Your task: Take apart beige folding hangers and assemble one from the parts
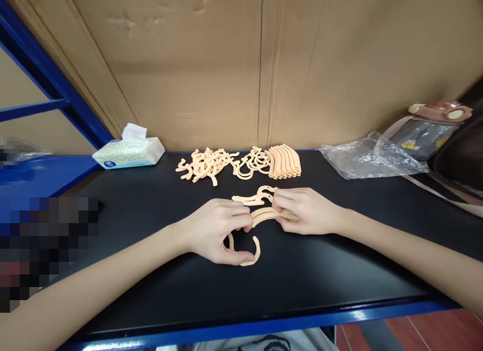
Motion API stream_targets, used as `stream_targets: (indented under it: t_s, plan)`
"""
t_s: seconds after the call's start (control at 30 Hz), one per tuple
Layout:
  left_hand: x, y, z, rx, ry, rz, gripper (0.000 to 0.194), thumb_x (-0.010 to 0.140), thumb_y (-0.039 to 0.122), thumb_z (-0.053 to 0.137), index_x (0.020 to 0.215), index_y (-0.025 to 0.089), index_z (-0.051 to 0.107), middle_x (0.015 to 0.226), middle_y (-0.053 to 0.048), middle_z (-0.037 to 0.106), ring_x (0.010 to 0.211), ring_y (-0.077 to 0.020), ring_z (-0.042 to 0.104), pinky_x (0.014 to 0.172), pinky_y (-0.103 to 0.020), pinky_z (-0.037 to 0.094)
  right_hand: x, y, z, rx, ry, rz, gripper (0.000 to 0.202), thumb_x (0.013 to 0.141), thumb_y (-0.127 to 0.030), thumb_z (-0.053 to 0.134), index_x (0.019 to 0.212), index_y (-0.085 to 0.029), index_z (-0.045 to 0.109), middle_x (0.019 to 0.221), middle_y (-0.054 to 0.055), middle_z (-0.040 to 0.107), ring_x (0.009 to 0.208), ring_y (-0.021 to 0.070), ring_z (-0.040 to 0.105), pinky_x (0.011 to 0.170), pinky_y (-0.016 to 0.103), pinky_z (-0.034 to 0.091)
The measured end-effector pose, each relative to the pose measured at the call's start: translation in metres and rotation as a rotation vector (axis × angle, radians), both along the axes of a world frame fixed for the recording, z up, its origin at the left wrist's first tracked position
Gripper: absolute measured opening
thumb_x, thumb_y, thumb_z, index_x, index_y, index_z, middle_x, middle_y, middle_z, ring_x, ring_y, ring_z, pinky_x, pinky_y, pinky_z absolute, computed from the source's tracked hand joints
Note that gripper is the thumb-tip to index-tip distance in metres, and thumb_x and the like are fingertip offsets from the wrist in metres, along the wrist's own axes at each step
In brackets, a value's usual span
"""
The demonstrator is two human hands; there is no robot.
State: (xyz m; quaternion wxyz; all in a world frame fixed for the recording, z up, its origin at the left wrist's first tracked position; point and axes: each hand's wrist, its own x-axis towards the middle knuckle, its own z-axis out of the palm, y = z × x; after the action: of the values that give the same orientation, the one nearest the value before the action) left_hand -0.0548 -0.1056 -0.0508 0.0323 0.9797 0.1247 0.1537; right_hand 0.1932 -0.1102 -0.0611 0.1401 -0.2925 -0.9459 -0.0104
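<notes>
1. On the table (302,275), bent sticks (266,210) running left to right are pinched by the right hand (302,210).
2. Nearer, a hook (257,251), tip pointing far, is touched by the half-curled left hand (219,227); its grip cannot be told.

We see one pale cream-peach shade on the curved bars (266,213), the hook (257,253), the heaped pieces (209,164) and the row of bars (285,160), all against a black tabletop (339,270) edged with a blue rail (287,327). Behind, we have tan cardboard (188,74) and a tissue box (128,154) patterned in pale yellow and light blue, with a dark blue logo and white tissue (134,132). To the right, we find a grey bottle (415,138) with yellow stickers and a brown lid (439,111), and below, red floor tiles (449,331) crossed by pale lines.
</notes>
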Motion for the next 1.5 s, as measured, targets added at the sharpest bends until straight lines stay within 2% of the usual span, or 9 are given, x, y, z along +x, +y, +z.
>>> stream_targets:
  t_s: [0.13,0.23,0.33,0.47,0.63,0.8,1.07,1.33,1.5]
  plan:
    - [0.001,0.0,-0.002,0.08,-0.004,-0.008,0.031,0.08,0.048,0.054,0.074,0.017,0.054,0.062,0.001,0.05,0.057,-0.0116,0.047,0.053,-0.024,0.034,0.0,0.001,0.0,-0.007,0.007,0.001,0.004,0.081,-0.021,0.045,0.078,-0.019,0.043,0.075,-0.001,0.047,0.064,0.011,0.043,0.059,0.023,0.034]
    - [-0.001,0.0,-0.001,0.075,0.017,-0.004,0.023,0.08,0.039,0.051,0.075,0.017,0.054,0.062,0.001,0.05,0.057,-0.0123,0.046,0.052,-0.024,0.034,0.0,0.001,0.0,0.007,0.011,0.0,0.004,0.081,-0.021,0.046,0.079,-0.02,0.042,0.075,-0.001,0.046,0.064,0.011,0.043,0.058,0.023,0.033]
    - [-0.004,0.0,0.006,-0.045,0.062,0.03,0.008,0.072,0.024,0.05,0.076,0.018,0.053,0.067,0.001,0.052,0.058,-0.012,0.046,0.055,-0.024,0.035,-0.001,0.001,-0.001,0.011,0.003,-0.001,0.004,0.081,-0.021,0.046,0.079,-0.019,0.042,0.075,-0.001,0.046,0.064,0.0109,0.043,0.058,0.023,0.033]
    - [-0.007,-0.002,0.022,-0.254,0.193,0.15,0.022,0.062,0.008,0.047,0.08,0.02,0.052,0.077,0.002,0.056,0.067,-0.0117,0.049,0.061,-0.021,0.037,0.0,0.001,-0.001,0.033,0.0,0.008,0.004,0.083,-0.022,0.045,0.08,-0.019,0.043,0.076,-0.001,0.046,0.064,0.011,0.043,0.06,0.023,0.034]
    - [-0.008,-0.005,0.034,-0.357,0.322,0.269,0.025,0.062,0.006,0.048,0.083,0.021,0.049,0.082,0.004,0.054,0.065,-0.0105,0.048,0.057,-0.02,0.035,0.001,0.001,-0.002,0.035,0.0,0.008,0.005,0.083,-0.022,0.045,0.08,-0.019,0.043,0.077,-0.001,0.046,0.065,0.0108,0.043,0.06,0.022,0.034]
    - [-0.006,-0.005,0.027,-0.255,0.282,0.228,0.013,0.067,0.011,0.049,0.076,0.02,0.046,0.076,0.004,0.052,0.064,-0.0109,0.046,0.058,-0.021,0.034,0.001,0.001,-0.001,0.043,-0.002,0.013,0.004,0.084,-0.022,0.044,0.081,-0.019,0.044,0.077,-0.001,0.046,0.064,0.0109,0.042,0.059,0.023,0.034]
    - [-0.001,-0.005,0.012,-0.095,0.22,0.117,0.01,0.063,0.013,0.047,0.067,0.019,0.041,0.067,0.003,0.045,0.058,-0.0115,0.039,0.056,-0.024,0.034,0.001,0.002,-0.002,0.041,-0.012,0.008,0.006,0.087,-0.023,0.043,0.083,-0.019,0.045,0.079,0.0,0.047,0.066,0.0113,0.043,0.06,0.023,0.035]
    - [0.003,-0.016,0.011,-0.007,0.066,0.048,0.008,0.067,0.013,0.045,0.07,0.019,0.042,0.065,0.003,0.042,0.054,-0.0113,0.035,0.051,-0.023,0.031,0.0,-0.001,-0.003,-0.007,0.02,0.001,0.007,0.088,-0.025,0.044,0.085,-0.019,0.046,0.082,0.0,0.049,0.068,0.0112,0.044,0.062,0.023,0.036]
    - [0.002,-0.013,0.01,0.038,0.041,0.035,0.006,0.075,0.015,0.042,0.071,0.019,0.044,0.065,0.002,0.046,0.054,-0.0112,0.042,0.05,-0.022,0.033,-0.01,-0.01,-0.002,-0.084,0.102,-0.051,0.011,0.089,-0.03,0.046,0.085,-0.019,0.047,0.082,0.0,0.052,0.071,0.0117,0.047,0.066,0.024,0.038]
